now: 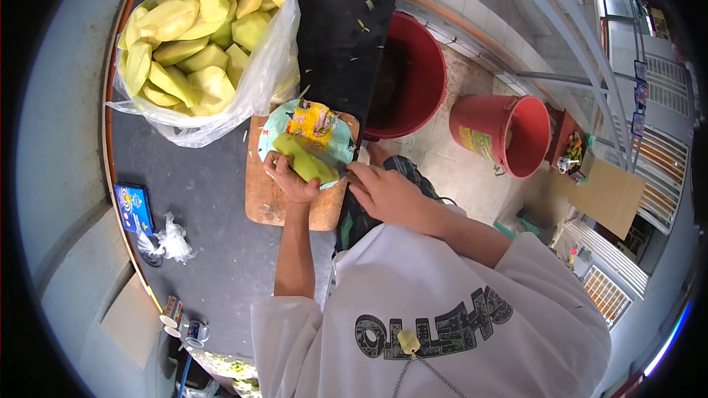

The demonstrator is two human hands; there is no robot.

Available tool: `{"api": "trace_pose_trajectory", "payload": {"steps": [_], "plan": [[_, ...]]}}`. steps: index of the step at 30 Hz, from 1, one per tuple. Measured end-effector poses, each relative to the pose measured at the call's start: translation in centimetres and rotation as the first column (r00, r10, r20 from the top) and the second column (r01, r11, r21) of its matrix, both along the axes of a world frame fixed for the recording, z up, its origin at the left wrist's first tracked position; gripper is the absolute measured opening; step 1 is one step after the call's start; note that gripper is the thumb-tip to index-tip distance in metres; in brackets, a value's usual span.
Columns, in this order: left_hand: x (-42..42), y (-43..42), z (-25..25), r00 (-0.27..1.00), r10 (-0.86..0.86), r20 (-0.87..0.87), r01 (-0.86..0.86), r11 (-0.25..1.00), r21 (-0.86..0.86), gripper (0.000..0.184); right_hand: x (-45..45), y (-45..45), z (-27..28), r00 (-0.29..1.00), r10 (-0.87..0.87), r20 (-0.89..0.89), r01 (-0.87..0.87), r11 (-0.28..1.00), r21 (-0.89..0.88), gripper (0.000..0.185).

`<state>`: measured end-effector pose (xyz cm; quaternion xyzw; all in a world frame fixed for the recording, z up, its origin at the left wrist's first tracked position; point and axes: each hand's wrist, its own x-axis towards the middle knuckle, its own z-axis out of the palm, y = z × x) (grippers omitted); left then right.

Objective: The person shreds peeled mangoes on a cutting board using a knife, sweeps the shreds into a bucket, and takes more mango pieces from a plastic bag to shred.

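My left hand (293, 178) is wrapped round a peeled green mango (301, 158), thumb and fingers on its near end. Close on the right, my right hand (385, 190) grips a knife (332, 156); its greyish blade lies along the mango's right side, and the handle is hidden by the fingers. Under the mango is a round turquoise and yellow printed sheet or plate (284, 119), lying on a wooden cutting board (265, 203). Beyond the board stands a clear plastic bag (254, 92) full of peeled, pale green and yellow mango pieces (210, 88).
The dark table (221, 184) carries a blue box (133, 208), a crumpled white plastic bag (175, 239) and mugs (197, 333). Small peel scraps lie near its far right edge. Two red bins (435, 77) (529, 136) stand on the tiled floor at the right.
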<state>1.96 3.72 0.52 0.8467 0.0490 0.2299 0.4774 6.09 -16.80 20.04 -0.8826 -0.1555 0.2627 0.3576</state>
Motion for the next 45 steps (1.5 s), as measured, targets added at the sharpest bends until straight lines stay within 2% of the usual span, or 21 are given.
{"api": "trace_pose_trajectory", "payload": {"steps": [4, 12, 14, 18, 20, 24, 32, 35, 39, 45], "plan": [[0.1, -0.3, 0.2, 1.000, 0.010, 0.008, -0.010, 1.000, -0.011, 0.092, -0.6, 0.6, 0.2, 0.996, 0.058, -0.064, -0.060, 0.998, -0.031, 0.035], [0.2, -0.3, 1.4, 1.000, -0.013, -0.022, 0.014, 1.000, 0.013, 0.094, -0.5, 0.7, 0.6, 0.994, 0.090, -0.062, -0.092, 0.995, -0.043, 0.036], [0.4, -0.1, 1.5, 0.999, -0.035, -0.019, 0.036, 0.999, 0.039, 0.096, -0.3, 0.9, 0.8, 0.992, 0.092, -0.089, -0.101, 0.990, -0.101, 0.032], [0.5, 0.2, 0.8, 0.998, -0.058, -0.022, 0.059, 0.998, 0.033, 0.096, 0.0, 0.8, 0.4, 0.991, 0.102, -0.081, -0.108, 0.992, -0.065, 0.034], [0.5, 0.1, 0.3, 0.999, -0.031, 0.030, 0.030, 0.999, 0.040, 0.098, 0.3, 0.9, 0.7, 0.988, 0.115, -0.107, -0.125, 0.988, -0.094, 0.033], [0.4, 0.2, 0.3, 1.000, -0.029, -0.003, 0.030, 0.999, 0.019, 0.099, 0.4, 0.9, 0.7, 0.983, 0.113, -0.147, -0.131, 0.985, -0.116, 0.031], [0.5, 0.3, 0.1, 0.998, -0.028, 0.052, 0.025, 0.998, 0.060, 0.097, 0.7, 1.0, 0.2, 0.978, 0.140, -0.157, -0.162, 0.977, -0.137, 0.034], [0.7, 0.1, 0.1, 0.997, -0.027, 0.068, 0.025, 0.999, 0.031, 0.097, 0.6, 1.1, -1.5, 0.981, 0.159, -0.112, -0.171, 0.979, -0.106, 0.034], [0.6, 0.1, 0.1, 0.998, -0.031, 0.059, 0.029, 0.999, 0.031, 0.096, 1.4, 1.3, -1.3, 0.971, 0.167, -0.173, -0.194, 0.969, -0.155, 0.034], [0.3, 0.2, -0.2, 0.999, -0.031, 0.026, 0.030, 0.999, 0.038, 0.097, 1.6, 1.7, -7.6, 0.986, 0.162, -0.037, -0.164, 0.984, -0.069, 0.031]]}}
